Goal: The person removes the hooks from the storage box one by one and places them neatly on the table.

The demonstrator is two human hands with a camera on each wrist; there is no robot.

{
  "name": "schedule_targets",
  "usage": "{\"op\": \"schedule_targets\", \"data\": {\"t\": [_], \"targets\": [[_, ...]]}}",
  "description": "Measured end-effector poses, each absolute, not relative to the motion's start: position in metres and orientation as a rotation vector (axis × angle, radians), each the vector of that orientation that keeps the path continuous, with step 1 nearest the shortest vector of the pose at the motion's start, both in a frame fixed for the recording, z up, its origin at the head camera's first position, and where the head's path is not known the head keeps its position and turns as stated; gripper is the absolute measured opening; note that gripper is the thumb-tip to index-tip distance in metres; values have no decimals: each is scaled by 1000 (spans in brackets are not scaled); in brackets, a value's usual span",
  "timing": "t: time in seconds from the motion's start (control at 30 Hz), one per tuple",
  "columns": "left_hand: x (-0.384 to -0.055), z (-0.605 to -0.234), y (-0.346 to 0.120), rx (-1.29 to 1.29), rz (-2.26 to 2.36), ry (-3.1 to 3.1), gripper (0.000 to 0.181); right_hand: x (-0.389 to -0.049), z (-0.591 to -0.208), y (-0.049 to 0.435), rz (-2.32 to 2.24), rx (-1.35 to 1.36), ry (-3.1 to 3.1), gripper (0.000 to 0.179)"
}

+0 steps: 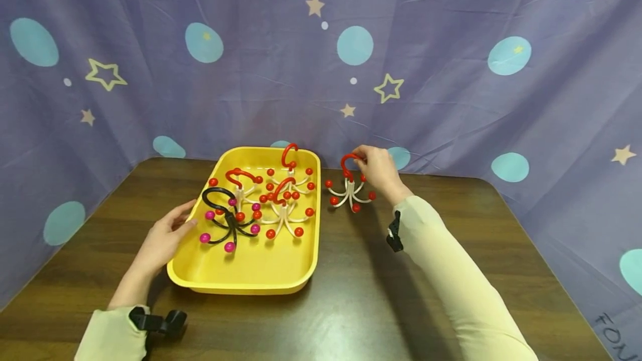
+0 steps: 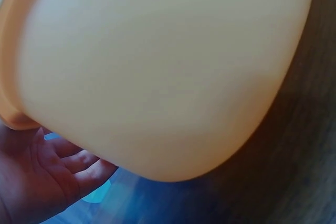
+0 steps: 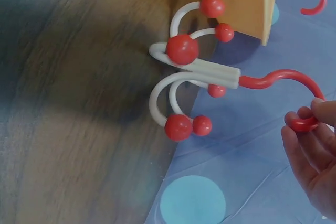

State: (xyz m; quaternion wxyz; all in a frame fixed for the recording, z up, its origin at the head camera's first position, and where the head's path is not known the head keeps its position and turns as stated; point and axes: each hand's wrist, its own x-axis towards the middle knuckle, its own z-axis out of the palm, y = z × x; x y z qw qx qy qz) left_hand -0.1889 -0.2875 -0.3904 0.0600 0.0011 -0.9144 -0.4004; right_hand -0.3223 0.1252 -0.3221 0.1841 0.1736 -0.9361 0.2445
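Observation:
My right hand [image 1: 379, 167] pinches the curved tip of a red hook on a white multi-arm hanger [image 3: 212, 72]. Its curved white arms end in red balls, and it is upright just right of a yellow tray [image 1: 246, 274]. Whether its arms touch the table is hard to tell. At the tray's left side, my left hand [image 1: 163, 241] grips the rim, thumb over the edge and fingers outside. Inside the tray stand several hangers: a black one [image 1: 230, 220] with magenta balls, and white ones [image 1: 284, 215] with red hooks and red balls, partly overlapping.
The brown wooden table [image 1: 381, 294] extends to both sides of the tray and in front of it. Behind its back edge hangs a purple curtain [image 1: 281, 71] with stars and blue spots. Black straps [image 1: 394, 233] sit on both wrists.

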Motion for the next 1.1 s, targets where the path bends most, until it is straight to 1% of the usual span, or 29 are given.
{"op": "schedule_targets", "data": {"t": [0.4,0.7,0.87,1.1], "targets": [[-192,-390,-286,-27,-1261,-2751,52,-321,-322,129,654,459,-2661,14],[-193,-394,-282,-34,-1313,-2771,53,-315,-317,137,633,474,-2750,25],[-190,-391,-285,-6,-1296,-2769,54,-310,-307,124,611,601,-2703,27],[-188,-391,-288,-2,-1290,-2756,53,-294,-297,88,540,847,-2648,34]]}}
